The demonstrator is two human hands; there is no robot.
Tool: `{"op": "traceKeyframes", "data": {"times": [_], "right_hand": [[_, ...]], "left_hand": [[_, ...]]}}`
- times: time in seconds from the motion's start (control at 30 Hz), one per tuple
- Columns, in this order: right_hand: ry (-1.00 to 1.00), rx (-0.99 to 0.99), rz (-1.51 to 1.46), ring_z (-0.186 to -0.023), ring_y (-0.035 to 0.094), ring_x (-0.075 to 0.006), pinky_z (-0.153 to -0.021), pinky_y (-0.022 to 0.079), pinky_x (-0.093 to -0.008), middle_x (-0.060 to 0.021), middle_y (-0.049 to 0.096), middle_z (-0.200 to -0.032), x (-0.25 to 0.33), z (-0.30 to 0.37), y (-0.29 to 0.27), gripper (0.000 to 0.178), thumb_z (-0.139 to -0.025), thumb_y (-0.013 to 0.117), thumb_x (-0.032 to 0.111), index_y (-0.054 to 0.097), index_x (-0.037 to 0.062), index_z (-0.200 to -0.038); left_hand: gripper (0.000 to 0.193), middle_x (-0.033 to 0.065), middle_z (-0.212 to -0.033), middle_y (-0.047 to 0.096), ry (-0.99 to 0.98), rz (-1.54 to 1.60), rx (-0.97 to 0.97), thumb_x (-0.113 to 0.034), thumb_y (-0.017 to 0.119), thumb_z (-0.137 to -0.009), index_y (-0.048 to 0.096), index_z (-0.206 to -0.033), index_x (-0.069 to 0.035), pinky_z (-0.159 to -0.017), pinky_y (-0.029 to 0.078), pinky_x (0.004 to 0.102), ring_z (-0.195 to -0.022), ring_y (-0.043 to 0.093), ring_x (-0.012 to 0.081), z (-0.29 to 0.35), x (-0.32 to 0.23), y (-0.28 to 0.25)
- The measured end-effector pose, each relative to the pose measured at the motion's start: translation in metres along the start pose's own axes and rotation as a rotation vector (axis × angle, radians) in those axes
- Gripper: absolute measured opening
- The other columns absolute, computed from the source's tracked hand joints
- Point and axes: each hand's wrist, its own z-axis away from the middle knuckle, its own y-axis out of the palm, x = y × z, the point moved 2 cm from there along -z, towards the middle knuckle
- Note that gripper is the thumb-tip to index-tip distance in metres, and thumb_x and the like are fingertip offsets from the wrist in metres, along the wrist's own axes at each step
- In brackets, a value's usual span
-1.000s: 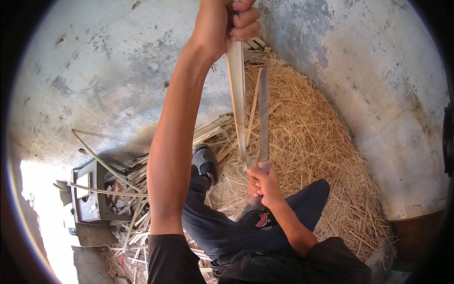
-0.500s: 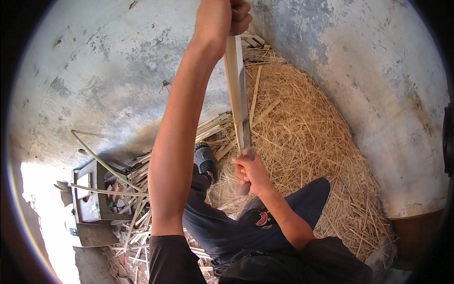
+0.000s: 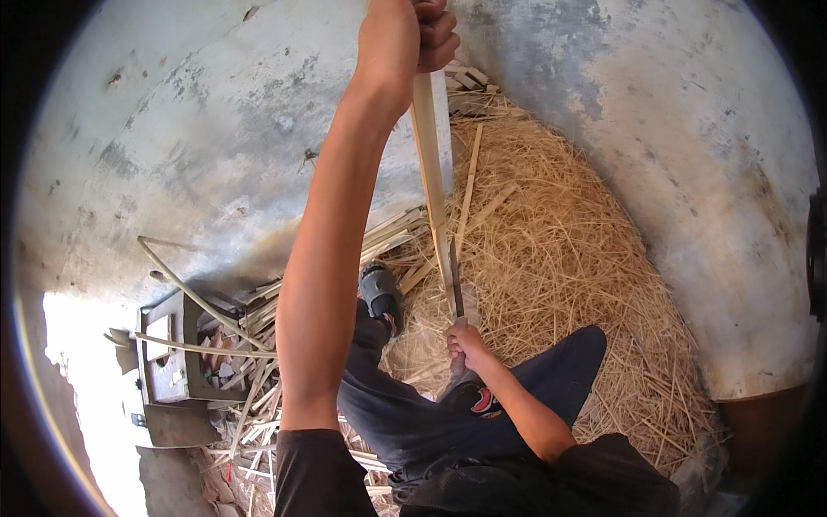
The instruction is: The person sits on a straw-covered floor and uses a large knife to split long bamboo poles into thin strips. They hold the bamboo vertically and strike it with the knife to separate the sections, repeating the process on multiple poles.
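My left hand (image 3: 433,36) is raised at the top edge, fingers closed around the upper end of a long pale split-bamboo strip (image 3: 428,155). The strip hangs down from it, its lower end close to my right hand (image 3: 469,345). That hand is wrapped round the handle of a knife, whose narrow dark blade (image 3: 456,276) points upward and lies along the strip's lower part. Whether the edge is biting into the bamboo cannot be made out. Part of the handle is hidden by my fingers.
A broad heap of thin shavings (image 3: 551,250) covers the floor to the right. More split strips (image 3: 392,233) lie by the left wall, near an open grey box (image 3: 172,353) with scraps. My bent legs (image 3: 431,426) are below. A weathered wall (image 3: 672,129) curves around.
My right hand has drawn the knife downward along the strip, toward my body. The blade now shows lower and shorter. My left hand keeps its hold almost in place.
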Motion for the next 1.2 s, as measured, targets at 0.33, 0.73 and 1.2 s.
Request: {"op": "traceKeyframes", "data": {"times": [0.33, 0.73, 1.2], "right_hand": [[-0.18, 0.021, -0.067, -0.041, 0.036, -0.0067, -0.041, 0.031, -0.0262, 0.0046, 0.041, -0.058, 0.033, 0.045, -0.031, 0.025, -0.098, 0.058, 0.037, 0.047, 0.0158, -0.09], [-0.129, -0.041, -0.212, -0.042, 0.035, -0.0071, -0.043, 0.031, -0.0251, 0.0035, 0.039, -0.058, 0.005, 0.062, -0.067, 0.031, -0.101, 0.053, 0.045, 0.046, 0.0158, -0.091], [-0.252, 0.097, -0.127, -0.039, 0.034, -0.0063, -0.041, 0.031, -0.025, 0.0041, 0.039, -0.056, 0.027, 0.076, -0.042, 0.037, -0.104, 0.048, 0.049, 0.047, 0.0144, -0.091]], "left_hand": [[0.062, -0.0024, -0.064, 0.039, 0.004, 0.046, -0.056, -0.076, 0.037, -0.097, 0.038, -0.071, -0.02, -0.056, 0.039, 0.03, -0.055, 0.042, 0.0138, -0.009, 0.004, -0.048], [0.047, 0.0122, -0.102, 0.068, 0.11, -0.203, 0.069, -0.053, 0.049, -0.103, 0.048, -0.127, -0.012, -0.094, 0.053, 0.0447, -0.1, 0.068, 0.0273, 0.002, 0.021, -0.047], [0.061, 0.0105, -0.092, 0.069, -0.241, -0.103, 0.113, -0.059, 0.037, -0.105, 0.055, -0.124, -0.003, -0.087, 0.055, 0.0399, -0.092, 0.07, 0.0253, 0.091, 0.175, -0.091]]}}
